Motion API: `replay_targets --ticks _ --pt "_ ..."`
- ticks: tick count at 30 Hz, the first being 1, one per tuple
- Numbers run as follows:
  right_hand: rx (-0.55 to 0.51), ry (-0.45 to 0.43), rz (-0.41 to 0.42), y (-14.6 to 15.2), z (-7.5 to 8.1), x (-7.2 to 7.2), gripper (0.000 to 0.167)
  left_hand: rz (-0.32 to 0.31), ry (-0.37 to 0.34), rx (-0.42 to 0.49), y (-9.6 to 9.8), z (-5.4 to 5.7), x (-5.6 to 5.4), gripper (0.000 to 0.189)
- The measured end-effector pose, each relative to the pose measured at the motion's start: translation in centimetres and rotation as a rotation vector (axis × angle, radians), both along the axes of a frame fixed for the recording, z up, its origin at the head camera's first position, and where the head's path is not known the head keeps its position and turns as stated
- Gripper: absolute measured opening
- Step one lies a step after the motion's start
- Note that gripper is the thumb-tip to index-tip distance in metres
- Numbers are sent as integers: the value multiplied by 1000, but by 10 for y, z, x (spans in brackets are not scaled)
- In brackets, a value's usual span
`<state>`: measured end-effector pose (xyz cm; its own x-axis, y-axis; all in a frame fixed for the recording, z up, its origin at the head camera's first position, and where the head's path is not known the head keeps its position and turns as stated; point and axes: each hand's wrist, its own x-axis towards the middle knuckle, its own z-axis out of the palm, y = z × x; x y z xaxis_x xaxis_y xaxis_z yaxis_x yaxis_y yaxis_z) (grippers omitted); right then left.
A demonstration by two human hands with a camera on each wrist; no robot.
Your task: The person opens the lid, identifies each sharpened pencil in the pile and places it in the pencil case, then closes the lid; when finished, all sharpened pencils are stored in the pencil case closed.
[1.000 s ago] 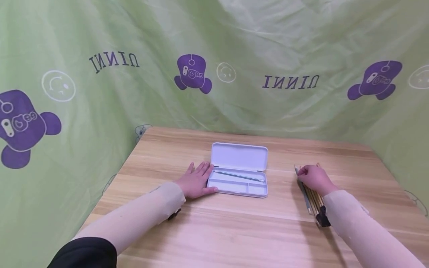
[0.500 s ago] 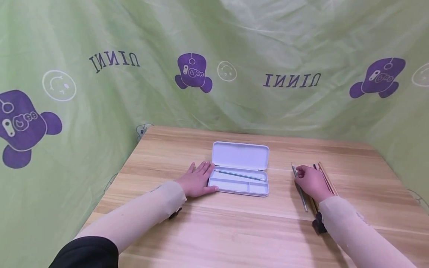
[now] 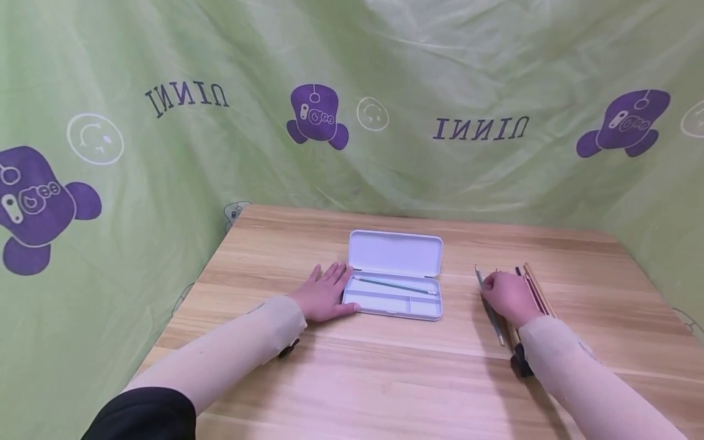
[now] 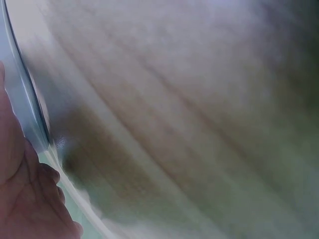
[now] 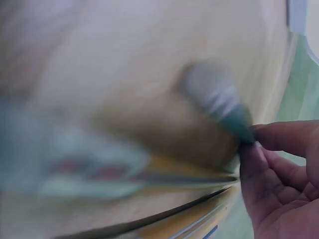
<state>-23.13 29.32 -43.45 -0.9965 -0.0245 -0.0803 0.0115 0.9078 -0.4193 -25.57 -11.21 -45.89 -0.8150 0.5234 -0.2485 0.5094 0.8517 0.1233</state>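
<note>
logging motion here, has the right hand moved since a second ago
Yes, slightly left: the right hand is a little nearer the pencil case than before.

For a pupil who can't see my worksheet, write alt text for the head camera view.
A person's right hand pinches a green pencil beside other pencils on a wooden table. The left hand touches the left end of an open, pale pencil case with one pencil inside; green patterned cloth hangs behind.

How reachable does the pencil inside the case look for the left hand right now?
Probably yes: the left hand rests at the left edge of the open case, close to the pencil in its back compartment. The lid is open, and nothing visible covers the pencil.
</note>
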Motion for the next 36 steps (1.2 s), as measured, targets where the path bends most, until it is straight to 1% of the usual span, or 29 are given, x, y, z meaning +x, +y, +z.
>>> replay_targets --ticks 2,4,7,10,14,18,22,28,32,36 --pt "-7 -29 -1 0 2 -4 25 -3 -6 3 0 1 1 98" --pt "-39 -51 4 1 4 -7 30 -11 -11 9 0 3 3 98" --pt "-155 -79 24 1 10 -9 37 -16 -13 18 -1 6 5 97" --pt "-317 -102 48 0 19 -13 39 -10 -5 13 -1 8 5 97" --pt "-553 -141 46 -3 33 -20 43 -4 -2 5 -1 8 4 97" --pt "-714 -183 63 -9 44 -27 48 -3 -3 0 -1 9 3 97" --pt "-817 -220 96 -22 53 -30 48 -5 -7 -1 -2 8 3 97" --pt "-949 -274 174 -44 59 -38 45 -2 -6 4 -1 7 3 98" --pt "-974 -344 257 -62 62 -47 43 -5 8 3 -1 8 3 98" --pt "-942 -402 330 -80 63 -55 40 -13 14 10 -2 7 4 98"
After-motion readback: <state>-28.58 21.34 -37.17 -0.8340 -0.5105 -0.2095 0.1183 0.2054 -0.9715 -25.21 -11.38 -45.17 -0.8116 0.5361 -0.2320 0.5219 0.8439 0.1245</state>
